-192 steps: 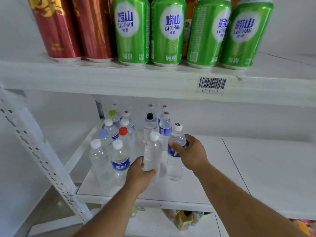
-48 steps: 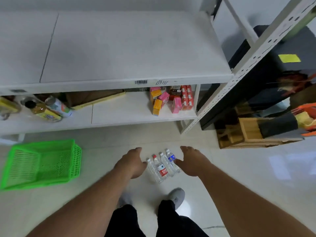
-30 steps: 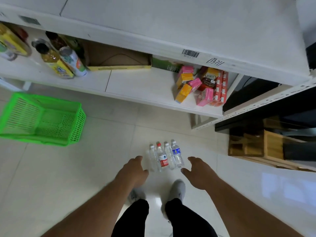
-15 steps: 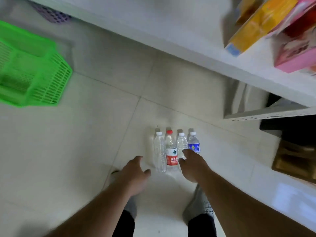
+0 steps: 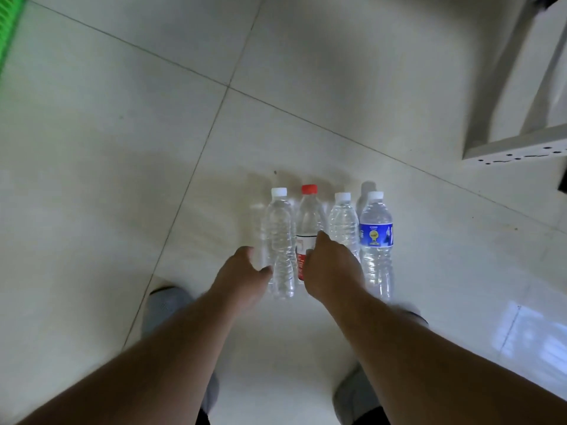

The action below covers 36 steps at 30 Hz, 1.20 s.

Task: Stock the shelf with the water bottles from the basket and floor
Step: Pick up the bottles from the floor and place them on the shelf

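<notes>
Bottles (image 5: pixel 325 237) are stood in a tight row on the floor (image 5: pixel 122 148), so pairs can be gripped. Left hand (image 5: pixel 242 276) and right hand (image 5: pixel 329 268) are spread, nothing grasped yet.

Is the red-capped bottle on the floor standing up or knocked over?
Upright: the red-capped bottle stands on the floor, cap uppermost, in a row with three white-capped bottles.

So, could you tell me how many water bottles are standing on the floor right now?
4, upright in one row: a plain white-capped bottle by the left hand, a red-capped bottle, another plain bottle behind the right hand, and a blue-labelled bottle rightmost.
</notes>
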Tool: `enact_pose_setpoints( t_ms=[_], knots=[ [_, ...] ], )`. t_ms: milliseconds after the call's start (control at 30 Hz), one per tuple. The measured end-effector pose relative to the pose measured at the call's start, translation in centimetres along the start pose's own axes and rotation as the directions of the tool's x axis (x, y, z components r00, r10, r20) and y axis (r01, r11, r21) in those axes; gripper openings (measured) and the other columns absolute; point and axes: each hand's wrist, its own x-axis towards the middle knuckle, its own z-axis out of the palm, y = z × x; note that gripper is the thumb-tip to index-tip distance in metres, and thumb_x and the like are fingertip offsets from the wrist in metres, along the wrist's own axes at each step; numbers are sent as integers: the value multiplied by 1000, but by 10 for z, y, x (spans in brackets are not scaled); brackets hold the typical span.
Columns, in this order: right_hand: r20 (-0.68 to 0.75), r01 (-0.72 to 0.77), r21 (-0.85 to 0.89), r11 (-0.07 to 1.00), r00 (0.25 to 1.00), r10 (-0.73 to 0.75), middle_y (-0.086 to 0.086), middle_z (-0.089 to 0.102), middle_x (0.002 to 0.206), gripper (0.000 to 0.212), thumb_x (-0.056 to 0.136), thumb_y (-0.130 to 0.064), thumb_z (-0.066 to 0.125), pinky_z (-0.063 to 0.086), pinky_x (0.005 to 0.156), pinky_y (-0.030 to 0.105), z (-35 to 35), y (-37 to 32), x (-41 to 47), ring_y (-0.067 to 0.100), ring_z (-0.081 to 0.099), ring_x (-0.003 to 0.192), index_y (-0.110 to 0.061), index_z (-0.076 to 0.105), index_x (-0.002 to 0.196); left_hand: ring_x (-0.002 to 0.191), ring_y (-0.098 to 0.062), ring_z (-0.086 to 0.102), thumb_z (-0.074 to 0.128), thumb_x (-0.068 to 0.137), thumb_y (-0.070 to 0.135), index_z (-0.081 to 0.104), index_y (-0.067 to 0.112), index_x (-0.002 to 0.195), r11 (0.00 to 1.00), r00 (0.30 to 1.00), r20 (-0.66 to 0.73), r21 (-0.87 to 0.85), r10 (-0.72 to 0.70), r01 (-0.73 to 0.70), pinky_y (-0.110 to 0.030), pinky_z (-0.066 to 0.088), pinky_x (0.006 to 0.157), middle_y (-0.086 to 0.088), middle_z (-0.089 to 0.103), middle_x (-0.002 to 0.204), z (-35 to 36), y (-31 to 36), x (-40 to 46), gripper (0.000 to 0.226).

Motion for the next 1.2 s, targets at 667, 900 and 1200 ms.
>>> enact_pose_setpoints(
  t_ms=[667,900,1200],
  knots=[
    [180,-59,551,832,982,-50,-9,70,81,46,70,-59,77,52,59,25,35,-36,72,9,68,73,-22,68,96,69,-10,70,89,65,32,64,24,79,969,998,-39,-247,-39,29,-25,55,64,9,72,76,-20,-24,38,29],
    [97,34,496,867,991,-95,-8,69,89,47,75,-59,72,47,56,23,29,-27,67,9,65,76,-23,66,104,70,-10,73,87,61,27,75,25,81,949,1000,-5,-315,4,-6,-35,61,74,9,76,74,-26,-22,30,23],
    [-53,208,544,813,975,-215,-13,70,83,34,74,-55,76,47,62,20,-124,-71,-44,-3,64,74,-27,65,92,77,-11,69,87,64,32,65,25,92,911,977,-173,-369,126,-183,-29,54,69,7,72,83,-127,29,-102,36]
  ],
)
